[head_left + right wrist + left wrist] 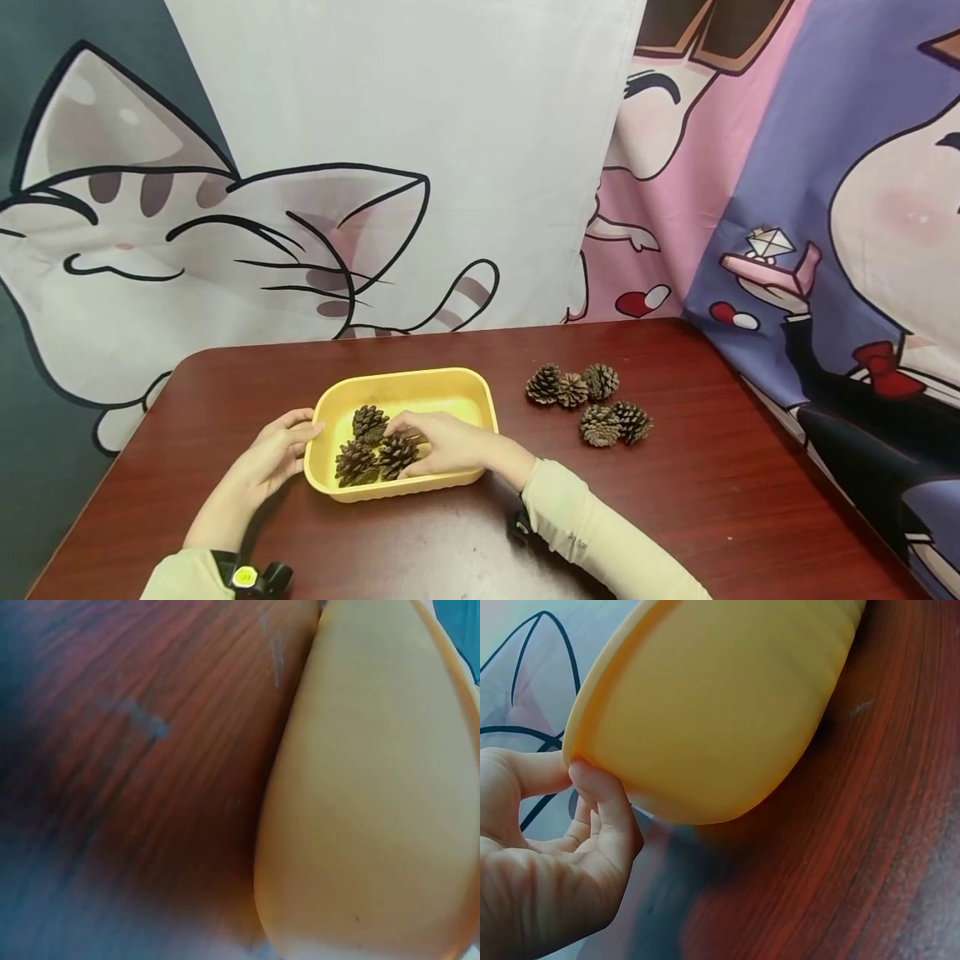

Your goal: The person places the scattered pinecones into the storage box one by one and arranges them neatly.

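Yellow walls frame three pine cones in a tray (420, 385) on a red-brown wooden table (697, 475), where a person's two bare hands are at work. At the tray's nine o'clock, the left hand (277, 450) pinches the rim between thumb and finger. The right hand (450, 446) reaches in over the wall from four o'clock, thumb and fingers curled round the rightmost pine cone (397, 457). Just beside that cone sit a second cone (356, 465) at nine o'clock and a third cone (369, 422) at eleven. Outside, between two and three o'clock from the tray, five loose cones (572, 390) lie in groups of three and two. Behind, toward eleven, a cartoon cat (135, 242) smiles from the backdrop (480, 125).
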The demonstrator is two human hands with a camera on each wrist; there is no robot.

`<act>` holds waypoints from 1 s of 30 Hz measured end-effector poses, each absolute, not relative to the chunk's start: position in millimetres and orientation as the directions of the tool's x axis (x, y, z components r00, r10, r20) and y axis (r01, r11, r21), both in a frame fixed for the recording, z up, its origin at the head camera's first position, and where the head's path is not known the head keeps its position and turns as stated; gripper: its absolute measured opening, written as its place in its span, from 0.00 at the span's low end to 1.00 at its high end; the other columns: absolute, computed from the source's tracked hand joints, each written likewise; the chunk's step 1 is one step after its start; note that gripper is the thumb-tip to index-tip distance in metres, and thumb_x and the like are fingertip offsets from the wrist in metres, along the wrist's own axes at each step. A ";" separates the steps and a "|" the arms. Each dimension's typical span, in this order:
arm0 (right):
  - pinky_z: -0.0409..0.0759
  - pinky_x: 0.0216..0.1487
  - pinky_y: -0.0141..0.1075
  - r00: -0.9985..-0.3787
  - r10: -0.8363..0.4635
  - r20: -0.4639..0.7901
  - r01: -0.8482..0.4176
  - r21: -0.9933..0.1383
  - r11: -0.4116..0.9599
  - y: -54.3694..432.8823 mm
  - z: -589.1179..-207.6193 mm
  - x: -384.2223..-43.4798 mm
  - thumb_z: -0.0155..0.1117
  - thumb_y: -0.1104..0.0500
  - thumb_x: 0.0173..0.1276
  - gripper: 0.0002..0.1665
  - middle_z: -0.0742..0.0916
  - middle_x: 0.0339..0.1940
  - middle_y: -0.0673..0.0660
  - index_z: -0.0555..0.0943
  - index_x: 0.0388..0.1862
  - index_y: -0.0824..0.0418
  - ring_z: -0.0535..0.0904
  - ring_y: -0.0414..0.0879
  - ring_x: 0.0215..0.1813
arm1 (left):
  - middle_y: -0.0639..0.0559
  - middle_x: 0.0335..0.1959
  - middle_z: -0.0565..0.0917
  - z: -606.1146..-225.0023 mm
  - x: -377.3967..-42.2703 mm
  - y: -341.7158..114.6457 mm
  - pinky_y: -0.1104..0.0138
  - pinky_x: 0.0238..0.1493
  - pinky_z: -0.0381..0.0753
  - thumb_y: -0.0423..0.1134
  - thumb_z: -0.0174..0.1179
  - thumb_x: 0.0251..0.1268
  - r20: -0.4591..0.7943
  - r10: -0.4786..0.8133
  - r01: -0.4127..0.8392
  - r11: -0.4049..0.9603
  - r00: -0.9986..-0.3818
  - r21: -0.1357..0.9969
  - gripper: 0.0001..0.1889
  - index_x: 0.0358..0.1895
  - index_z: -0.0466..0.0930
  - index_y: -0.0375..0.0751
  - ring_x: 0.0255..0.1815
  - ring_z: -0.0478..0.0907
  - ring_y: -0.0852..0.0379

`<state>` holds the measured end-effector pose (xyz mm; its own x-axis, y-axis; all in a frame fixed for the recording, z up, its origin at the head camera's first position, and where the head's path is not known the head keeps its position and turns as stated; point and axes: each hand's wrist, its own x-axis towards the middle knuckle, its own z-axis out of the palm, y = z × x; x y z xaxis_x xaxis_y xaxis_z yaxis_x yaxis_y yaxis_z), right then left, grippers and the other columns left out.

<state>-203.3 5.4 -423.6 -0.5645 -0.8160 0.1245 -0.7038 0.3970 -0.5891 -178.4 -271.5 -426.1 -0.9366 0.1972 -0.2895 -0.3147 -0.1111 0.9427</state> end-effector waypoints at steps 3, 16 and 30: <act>0.69 0.56 0.22 -0.551 -0.824 0.136 -0.702 -0.610 0.368 -0.7 -426.9 -204.7 0.72 0.52 0.55 0.36 0.80 0.56 0.49 0.68 0.61 0.55 0.74 0.35 0.57 | 0.58 0.35 0.76 -425.8 -178.3 -269.4 0.65 0.37 0.80 0.33 0.53 0.67 -0.289 0.189 -0.314 -0.116 -0.938 0.942 0.11 0.46 0.61 0.44 0.37 0.78 0.63; 0.68 0.56 0.22 -0.507 -0.851 0.141 -0.733 -0.589 0.339 -7.1 -432.8 -208.6 0.69 0.48 0.59 0.35 0.77 0.60 0.47 0.68 0.64 0.51 0.71 0.32 0.59 | 0.56 0.38 0.74 -428.4 -178.7 -269.8 0.64 0.38 0.81 0.34 0.52 0.68 -0.286 0.194 -0.312 -0.123 -0.939 0.942 0.11 0.47 0.61 0.44 0.38 0.78 0.63; 0.65 0.60 0.23 -0.538 -0.831 0.139 -0.698 -0.626 0.347 -5.0 -432.0 -206.9 0.66 0.43 0.60 0.36 0.79 0.58 0.46 0.68 0.64 0.53 0.70 0.30 0.59 | 0.56 0.38 0.75 -427.4 -177.8 -270.9 0.65 0.38 0.80 0.35 0.53 0.68 -0.288 0.202 -0.318 -0.134 -0.936 0.939 0.11 0.48 0.60 0.44 0.39 0.78 0.63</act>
